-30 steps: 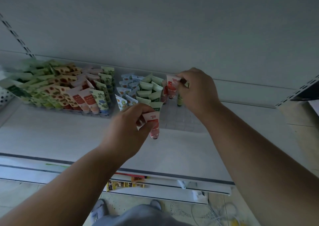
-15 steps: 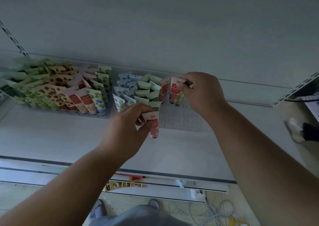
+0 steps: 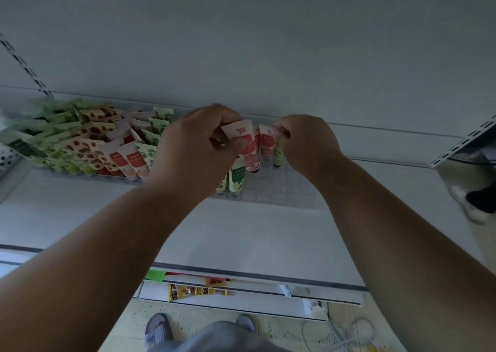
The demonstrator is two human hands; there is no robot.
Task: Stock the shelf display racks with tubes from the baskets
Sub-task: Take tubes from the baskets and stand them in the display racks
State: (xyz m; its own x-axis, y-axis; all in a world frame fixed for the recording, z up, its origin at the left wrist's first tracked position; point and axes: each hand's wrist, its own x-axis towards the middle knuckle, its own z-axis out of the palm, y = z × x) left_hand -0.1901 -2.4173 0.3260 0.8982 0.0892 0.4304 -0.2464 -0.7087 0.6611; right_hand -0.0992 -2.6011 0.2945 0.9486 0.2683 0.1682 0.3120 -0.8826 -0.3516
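Observation:
My left hand [image 3: 196, 147] holds a pink tube with red print [image 3: 245, 145] by its crimped top, cap pointing down, just over the clear gridded display rack [image 3: 281, 190] on the white shelf. My right hand [image 3: 306, 142] pinches the crimped top of another pink tube [image 3: 267, 143] that stands in the rack beside it. A green tube [image 3: 237, 177] stands in the rack below my left hand; more tubes there are hidden behind that hand. A second rack at the left [image 3: 80, 147] is packed with leaning green, red-spotted and pink tubes.
The white shelf [image 3: 241, 231] runs under both racks, with a back panel above. A lower shelf edge holds snack packets [image 3: 196, 291]. Another person's shoe [image 3: 469, 206] shows at the right. White cables [image 3: 349, 333] lie on the floor by my feet.
My left hand has carried its pink tube up and away to the rack, next to the tube my right hand holds. My right hand has stayed at the rack.

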